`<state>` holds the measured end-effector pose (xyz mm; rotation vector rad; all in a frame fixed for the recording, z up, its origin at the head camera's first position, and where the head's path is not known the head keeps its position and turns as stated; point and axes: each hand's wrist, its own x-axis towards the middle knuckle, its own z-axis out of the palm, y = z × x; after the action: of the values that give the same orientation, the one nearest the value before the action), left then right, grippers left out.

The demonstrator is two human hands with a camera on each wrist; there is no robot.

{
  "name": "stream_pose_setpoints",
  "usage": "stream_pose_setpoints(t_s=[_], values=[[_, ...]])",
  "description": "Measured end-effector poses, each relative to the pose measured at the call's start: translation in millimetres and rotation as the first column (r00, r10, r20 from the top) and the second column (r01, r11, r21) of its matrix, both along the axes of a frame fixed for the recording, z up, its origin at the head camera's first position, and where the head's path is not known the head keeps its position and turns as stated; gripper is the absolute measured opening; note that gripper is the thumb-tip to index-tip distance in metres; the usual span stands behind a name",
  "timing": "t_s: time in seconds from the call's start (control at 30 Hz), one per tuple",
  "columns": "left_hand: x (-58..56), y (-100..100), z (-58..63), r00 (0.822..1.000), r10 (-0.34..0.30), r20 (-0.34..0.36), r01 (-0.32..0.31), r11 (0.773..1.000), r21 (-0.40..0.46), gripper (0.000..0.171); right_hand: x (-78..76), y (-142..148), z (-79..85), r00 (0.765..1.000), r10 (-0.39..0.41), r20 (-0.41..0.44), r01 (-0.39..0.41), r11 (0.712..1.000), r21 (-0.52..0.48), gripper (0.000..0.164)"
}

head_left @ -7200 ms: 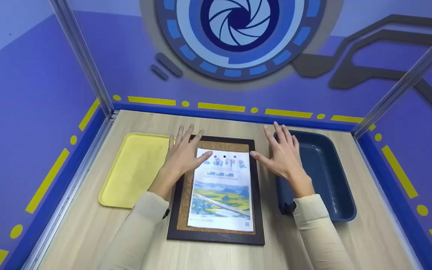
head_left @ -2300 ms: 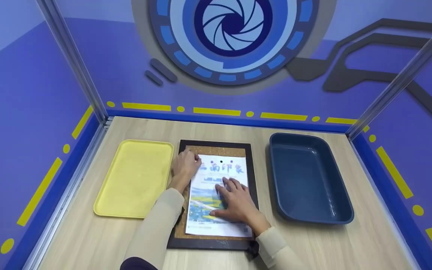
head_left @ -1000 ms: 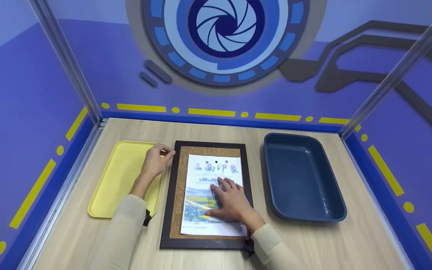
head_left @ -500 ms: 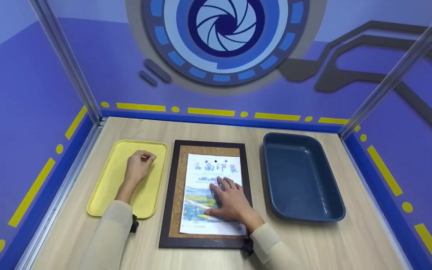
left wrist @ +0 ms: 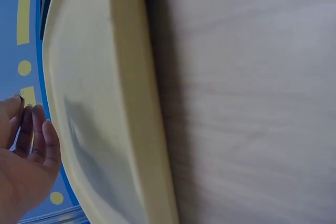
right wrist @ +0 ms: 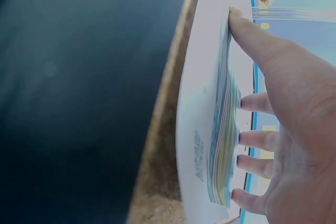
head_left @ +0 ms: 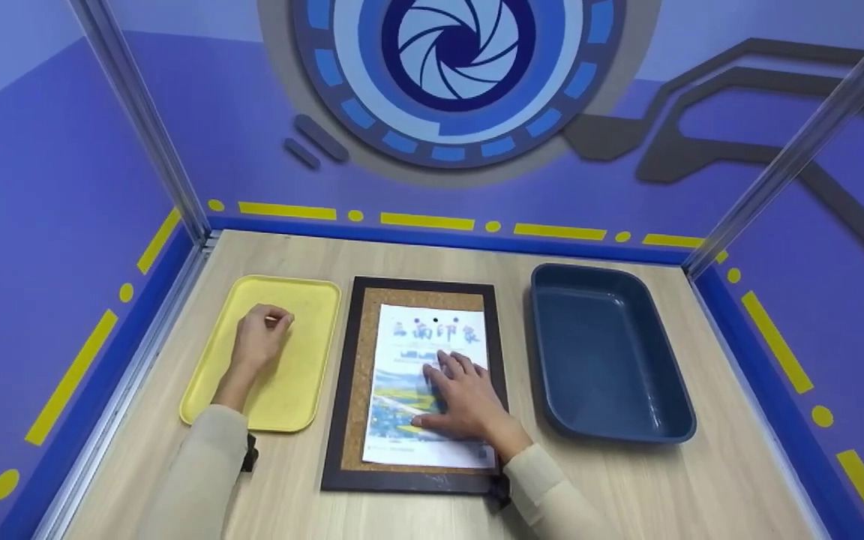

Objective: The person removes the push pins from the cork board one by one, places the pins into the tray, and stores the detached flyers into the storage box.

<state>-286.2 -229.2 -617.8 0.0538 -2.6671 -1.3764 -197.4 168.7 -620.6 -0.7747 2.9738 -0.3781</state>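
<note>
On a dark-framed cork board lies a white printed sheet with a landscape picture and large characters. My right hand rests on that sheet with fingers spread, as the right wrist view also shows. Over the yellow tray is my left hand, thumb and fingertips together. Its fingertips pinch a tiny dark thing, seen in the left wrist view but too small to name. Several small dark dots mark the sheet's top edge; whether they are pins or print I cannot tell.
A deep dark blue basin stands right of the board on the wooden table. Blue-purple panels close in the back and both sides, joined by metal posts.
My left hand has gone from the sheet's upper left corner leftward to over the yellow tray. The right hand, earlier near the basin, came down on the sheet and has stayed there.
</note>
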Motion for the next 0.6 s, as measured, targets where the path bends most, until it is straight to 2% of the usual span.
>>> stream_pose_setpoints(t_s=[0.33,0.6], values=[[0.4,3.1,-16.4,1.0,-0.009,-0.02,0.008,0.998,-0.063,0.019,-0.8,1.0,-0.7,1.0,0.008,-0.008,-0.008,1.0,-0.008,0.096],[1.0,3.4,-20.4,1.0,-0.007,-0.021,0.005,0.994,-0.107,0.019,-0.4,0.7,-2.0,1.0,0.009,-0.011,-0.009,1.0,-0.012,0.095]])
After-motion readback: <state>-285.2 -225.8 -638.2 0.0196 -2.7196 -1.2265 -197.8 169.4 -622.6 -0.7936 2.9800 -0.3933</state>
